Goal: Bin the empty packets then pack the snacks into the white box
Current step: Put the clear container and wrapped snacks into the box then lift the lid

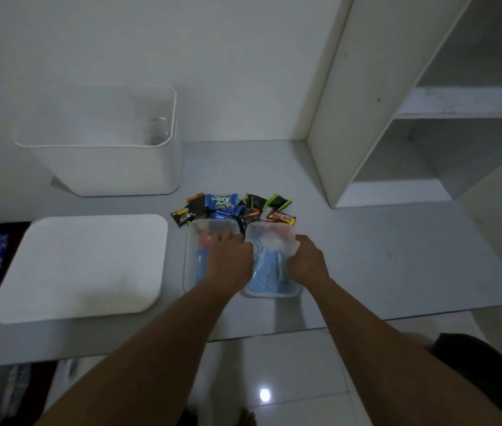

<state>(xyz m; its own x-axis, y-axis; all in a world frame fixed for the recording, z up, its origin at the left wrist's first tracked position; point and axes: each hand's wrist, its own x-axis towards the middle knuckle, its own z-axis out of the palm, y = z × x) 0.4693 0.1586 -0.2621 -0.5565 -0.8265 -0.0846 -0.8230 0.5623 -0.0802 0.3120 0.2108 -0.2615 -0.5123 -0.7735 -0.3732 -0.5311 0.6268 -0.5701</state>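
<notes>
A heap of snack packets (233, 209) in blue, black, green and red lies on the table, just behind two clear plastic tubs (271, 259) holding blue and red wrappers. The white box (102, 142) stands open and upright, back left against the wall. Its flat white lid (80, 267) lies nearer, left of the tubs.

Two bare arms show, with no sleeves. The left hand (228, 262) and the right hand (306, 261) wear no gloves, rings or watch. Dark clothing (486, 373) shows low on the right.
</notes>
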